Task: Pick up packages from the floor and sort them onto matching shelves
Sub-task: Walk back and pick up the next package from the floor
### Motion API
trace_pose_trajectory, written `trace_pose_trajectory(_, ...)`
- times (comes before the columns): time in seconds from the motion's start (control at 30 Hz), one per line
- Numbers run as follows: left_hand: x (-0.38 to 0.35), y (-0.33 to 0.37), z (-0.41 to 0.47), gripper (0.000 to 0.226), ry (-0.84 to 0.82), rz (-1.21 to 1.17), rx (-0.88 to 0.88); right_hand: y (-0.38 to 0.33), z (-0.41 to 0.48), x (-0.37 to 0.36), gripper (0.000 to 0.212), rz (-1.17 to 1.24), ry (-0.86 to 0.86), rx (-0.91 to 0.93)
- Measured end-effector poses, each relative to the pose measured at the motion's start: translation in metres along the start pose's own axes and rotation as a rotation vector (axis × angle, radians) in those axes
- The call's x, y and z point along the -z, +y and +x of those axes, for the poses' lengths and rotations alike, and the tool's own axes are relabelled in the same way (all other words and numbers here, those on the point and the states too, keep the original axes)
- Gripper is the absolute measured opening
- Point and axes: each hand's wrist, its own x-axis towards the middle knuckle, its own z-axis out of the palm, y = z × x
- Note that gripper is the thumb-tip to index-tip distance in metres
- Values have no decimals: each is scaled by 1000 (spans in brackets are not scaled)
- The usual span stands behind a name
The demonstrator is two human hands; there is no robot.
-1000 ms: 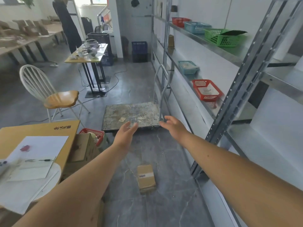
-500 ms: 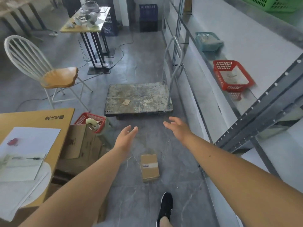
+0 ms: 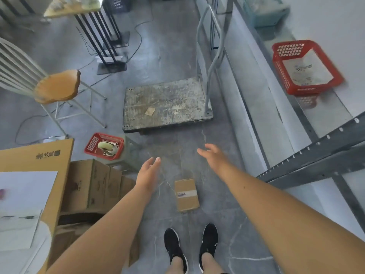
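A small brown cardboard package (image 3: 186, 194) with a white label lies flat on the grey floor, just ahead of my two black shoes. My left hand (image 3: 148, 175) hovers open to its left, fingers apart, holding nothing. My right hand (image 3: 212, 157) is stretched out open above and to the right of the package, also empty. Neither hand touches it. On the right runs a metal shelf rack (image 3: 308, 157); on its lower shelf sits a red basket (image 3: 280, 70) holding a white bag, with a teal basket (image 3: 264, 18) farther along.
A flat metal trolley (image 3: 167, 103) with an upright handle stands on the floor ahead. A small red basket (image 3: 92, 143) rests on a stool at left, beside stacked cardboard boxes (image 3: 88, 184), a wooden table (image 3: 35, 159) and a white chair (image 3: 57, 86).
The view has tilted down toward the floor, bringing both shoes into sight. Both open hands have come lower and closer to the package on the floor.
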Motion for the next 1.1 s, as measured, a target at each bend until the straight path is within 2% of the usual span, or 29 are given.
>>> trace_pose_trajectory(0.13,-10,-25,40,62,-40,39,58,20,26,-20,73,17,5,-66)
trace_pose_trajectory(0.37,-21,-99,99,63,-69,81,228,74,81,-61,64,108,76,-217)
trace_pose_trajectory(0.63,-32,-194,158,65,-69,99,388,146,144,-102,69,110,60,-297)
trace_pose_trajectory(0.87,-65,-267,210,63,-73,70,471,225,207,-124,66,74,56,-351)
trace_pose_trajectory(0.97,-81,-299,235,61,-87,52,481,266,230,-134,74,76,60,-390)
trace_pose_trajectory(1.1,-100,-342,273,63,-104,26,505,327,259,-145,62,54,45,-457)
